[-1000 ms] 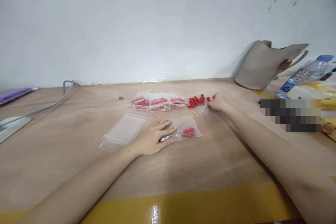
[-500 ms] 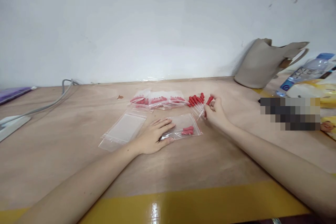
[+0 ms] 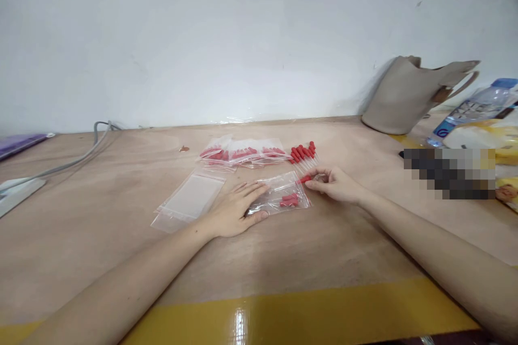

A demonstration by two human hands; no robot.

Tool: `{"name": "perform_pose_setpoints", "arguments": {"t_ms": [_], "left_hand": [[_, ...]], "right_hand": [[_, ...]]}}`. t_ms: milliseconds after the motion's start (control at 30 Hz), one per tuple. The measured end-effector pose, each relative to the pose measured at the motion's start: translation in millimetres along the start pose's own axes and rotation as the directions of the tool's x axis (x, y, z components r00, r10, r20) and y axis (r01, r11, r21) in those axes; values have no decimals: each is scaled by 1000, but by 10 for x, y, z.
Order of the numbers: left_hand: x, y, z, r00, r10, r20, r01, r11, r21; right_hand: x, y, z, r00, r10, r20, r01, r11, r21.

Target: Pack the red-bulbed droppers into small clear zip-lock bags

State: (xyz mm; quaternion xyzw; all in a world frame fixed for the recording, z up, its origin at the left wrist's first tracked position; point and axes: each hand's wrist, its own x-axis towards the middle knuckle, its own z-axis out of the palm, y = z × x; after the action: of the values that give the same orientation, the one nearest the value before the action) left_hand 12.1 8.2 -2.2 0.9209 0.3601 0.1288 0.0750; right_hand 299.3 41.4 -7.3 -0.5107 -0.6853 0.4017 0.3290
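Note:
My left hand lies flat, fingers stretched, on the left part of a clear zip bag. Inside that bag are red-bulbed droppers, their bulbs at the right end. My right hand pinches a dropper by its red bulb at the bag's right, open-looking edge; its clear tube points left, at or into the bag. Just behind lie several loose droppers with red bulbs. Filled zip bags sit in a row farther back, and flat zip bags are stacked left of my left hand.
A grey-beige bag leans on the wall at the back right. Beside it are a water bottle and a yellow-and-white package. On the left a grey cable runs to a white object. Yellow tape edges the table.
My right hand has moved toward me from the loose droppers to the bag's right edge, turning the held dropper so its tube points left. My left hand stays on the bag.

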Motion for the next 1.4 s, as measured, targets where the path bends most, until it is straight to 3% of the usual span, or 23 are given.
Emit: {"name": "perform_pose_setpoints", "arguments": {"t_ms": [67, 167, 300, 433, 567, 767, 933, 1000, 1067, 1167, 1400], "left_hand": [[1, 7, -5, 1000, -1, 1, 1, 1000, 5], [5, 19, -12, 1000, -4, 1, 4, 1000, 5], [11, 25, -17, 1000, -9, 7, 9, 1000, -13], [9, 22, -19, 1000, -9, 18, 9, 1000, -3], [8, 17, -19, 1000, -10, 15, 10, 1000, 12], [11, 5, -3, 1000, -9, 9, 9, 1000, 5], [12, 10, 0, 999, -26, 25, 25, 999, 28], [11, 12, -3, 999, -32, 34, 31, 999, 34], [9, 11, -6, 999, -34, 41, 33, 999, 35], [6, 5, -3, 998, -34, 48, 32, 999, 39], [2, -5, 8, 999, -29, 44, 27, 999, 42]], "right_hand": [[16, 41, -70, 979, -188, 73, 200, 951, -236], [46, 52, -67, 921, -345, 183, 389, 847, -362], [72, 4, 74, 868, -437, 234, 496, 787, -367], [61, -62, 159, 855, -460, 240, 518, 741, -426], [40, -71, 70, 893, -411, 182, 447, 777, -442], [78, 28, 99, 945, -298, 138, 319, 931, -175], [114, 40, 214, 960, -245, 138, 253, 966, -44], [147, 32, 125, 969, -228, 96, 236, 968, -80], [207, 34, -24, 985, -159, -73, 143, 972, -185], [330, 45, -220, 933, -44, -358, -78, 945, -317], [501, -144, -152, 935, 81, -344, -252, 836, -488]]}}
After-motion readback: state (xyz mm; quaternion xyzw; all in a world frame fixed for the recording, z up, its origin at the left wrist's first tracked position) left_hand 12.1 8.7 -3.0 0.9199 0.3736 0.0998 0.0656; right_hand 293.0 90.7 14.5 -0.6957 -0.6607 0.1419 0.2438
